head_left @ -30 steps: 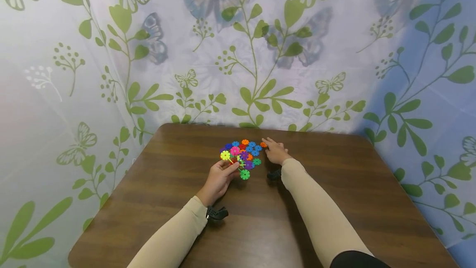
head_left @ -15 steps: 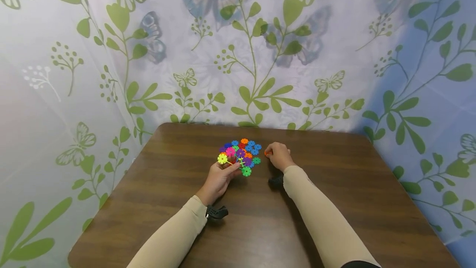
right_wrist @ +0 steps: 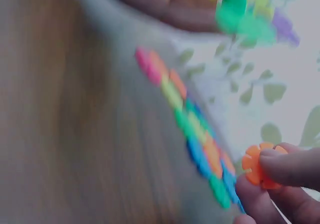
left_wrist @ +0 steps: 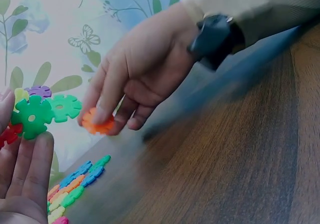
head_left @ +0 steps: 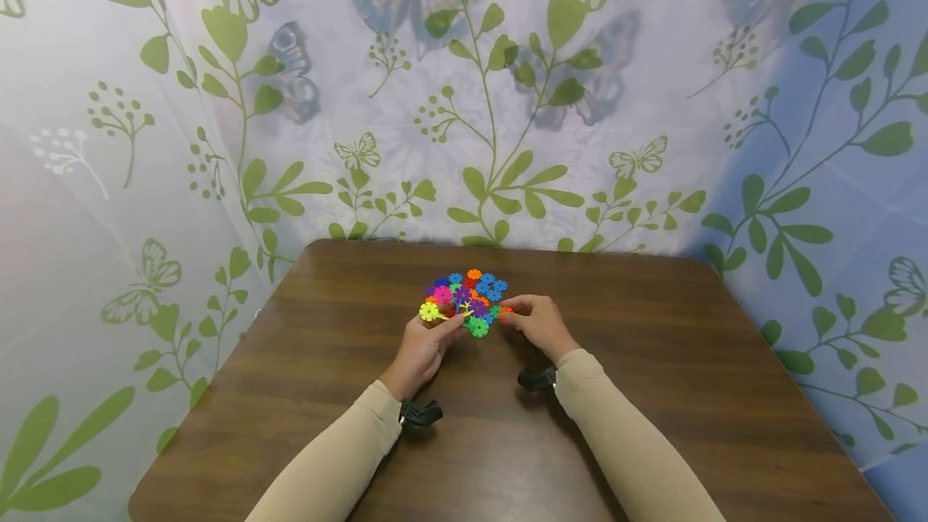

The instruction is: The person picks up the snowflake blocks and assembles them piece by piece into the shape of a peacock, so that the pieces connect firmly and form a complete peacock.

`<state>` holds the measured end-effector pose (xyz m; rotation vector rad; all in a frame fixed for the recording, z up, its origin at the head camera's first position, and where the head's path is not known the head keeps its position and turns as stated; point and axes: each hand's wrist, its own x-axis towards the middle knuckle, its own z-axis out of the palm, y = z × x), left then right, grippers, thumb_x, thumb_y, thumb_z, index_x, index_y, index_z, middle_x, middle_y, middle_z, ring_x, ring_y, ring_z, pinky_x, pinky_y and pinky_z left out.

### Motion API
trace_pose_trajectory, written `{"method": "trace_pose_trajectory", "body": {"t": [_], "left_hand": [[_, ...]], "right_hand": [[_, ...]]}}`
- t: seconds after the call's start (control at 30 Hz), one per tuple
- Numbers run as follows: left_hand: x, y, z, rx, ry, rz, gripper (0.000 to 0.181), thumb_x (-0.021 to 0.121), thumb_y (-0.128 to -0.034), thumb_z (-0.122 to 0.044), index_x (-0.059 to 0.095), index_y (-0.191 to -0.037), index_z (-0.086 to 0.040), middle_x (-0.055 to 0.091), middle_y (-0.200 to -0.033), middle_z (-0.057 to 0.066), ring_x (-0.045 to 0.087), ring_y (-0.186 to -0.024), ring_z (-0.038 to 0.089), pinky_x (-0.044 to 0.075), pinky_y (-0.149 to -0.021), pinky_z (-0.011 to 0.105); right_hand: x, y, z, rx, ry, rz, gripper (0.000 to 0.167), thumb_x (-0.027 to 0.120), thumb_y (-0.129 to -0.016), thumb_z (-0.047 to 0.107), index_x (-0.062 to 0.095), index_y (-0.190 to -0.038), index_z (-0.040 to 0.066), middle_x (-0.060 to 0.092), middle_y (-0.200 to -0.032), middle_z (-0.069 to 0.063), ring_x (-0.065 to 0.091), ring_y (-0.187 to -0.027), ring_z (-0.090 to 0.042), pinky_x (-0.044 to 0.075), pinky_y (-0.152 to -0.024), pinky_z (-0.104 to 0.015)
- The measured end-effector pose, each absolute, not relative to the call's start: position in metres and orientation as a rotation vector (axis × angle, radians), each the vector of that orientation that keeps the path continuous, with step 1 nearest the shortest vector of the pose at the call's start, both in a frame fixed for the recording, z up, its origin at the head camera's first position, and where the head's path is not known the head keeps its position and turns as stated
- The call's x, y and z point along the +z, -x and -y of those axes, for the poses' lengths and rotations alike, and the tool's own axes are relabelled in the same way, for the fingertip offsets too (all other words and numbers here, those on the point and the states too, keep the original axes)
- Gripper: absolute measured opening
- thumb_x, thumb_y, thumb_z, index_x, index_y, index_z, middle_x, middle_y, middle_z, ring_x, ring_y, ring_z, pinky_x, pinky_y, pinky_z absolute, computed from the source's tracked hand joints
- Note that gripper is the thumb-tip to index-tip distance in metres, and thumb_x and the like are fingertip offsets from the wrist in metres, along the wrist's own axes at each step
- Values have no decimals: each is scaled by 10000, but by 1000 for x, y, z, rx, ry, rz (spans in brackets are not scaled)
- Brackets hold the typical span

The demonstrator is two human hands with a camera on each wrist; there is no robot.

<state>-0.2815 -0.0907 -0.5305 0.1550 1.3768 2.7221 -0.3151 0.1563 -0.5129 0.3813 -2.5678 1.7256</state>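
Observation:
My left hand grips a cluster of joined notched plastic discs: yellow, pink, purple and green ones show in the head view, with a green disc near the fingertips in the left wrist view. Just right of the cluster, my right hand pinches one orange disc between thumb and fingers. In the left wrist view, a small gap parts this orange disc from the cluster's light green disc. Part of the cluster is hidden behind the left fingers.
Loose discs in several colours, among them a blue disc, lie on the brown wooden table beyond the hands. A patterned cloth with leaves and butterflies hangs behind the table. Each wrist wears a black band.
My right hand has taken hold of the orange disc from the table and brought it left and nearer, beside the cluster. The left hand has hardly moved; the cluster in it has tilted slightly.

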Motion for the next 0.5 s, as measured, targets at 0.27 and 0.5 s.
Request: {"method": "trace_pose_trajectory", "body": {"t": [0.27,0.5], "left_hand": [[-529,282,93,2749,-110,-1394,516,782,-953,-3,562,-1414,69,618,-1350,245,706,-1075,295,426,-1087,544],[-528,280,92,2742,-106,-1455,500,796,-949,-37,585,-1395,42,640,-1323,212,703,-1055,269,443,-1080,530]], "right_hand": [[-500,293,-143,2306,-317,2260,322,720,-993,-6,678,-1289,-125,724,-1123,-243,659,-1046,-535,606,-854,-428],[-512,290,-142,2504,-389,2190,398,712,-982,-44,609,-1345,-170,714,-1161,-232,614,-1114,-556,587,-888,-348]]}}
